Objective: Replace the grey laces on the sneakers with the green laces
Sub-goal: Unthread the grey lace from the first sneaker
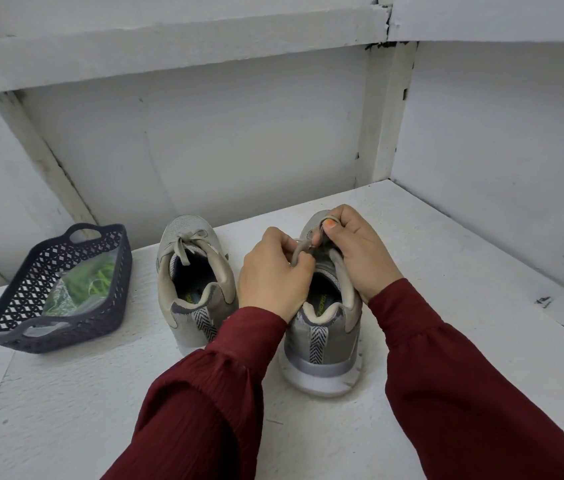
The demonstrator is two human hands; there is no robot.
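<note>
On the rough white desk (pixel 446 271), the grey lace (pixel 299 252) of the sneaker (pixel 322 341) farther from the basket (pixel 13 327) is pinched by both the left hand (pixel 273 271) and right hand (pixel 356 247). Untying is judged under way, with the lace to be pulled free of the mesh upper next. Green laces (pixel 100 275), bagged in clear plastic (pixel 62 296), lie inside the dark lattice basket.

Left sneaker (pixel 193 282) and right sneaker (pixel 322 337) stand side by side, grey laces (pixel 186 244) threaded; green laces (pixel 95 275) lie in the basket (pixel 6 327).

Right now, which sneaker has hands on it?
The sneaker on the right: left hand and right hand pinch its grey lace. The other sneaker sits untouched.
</note>
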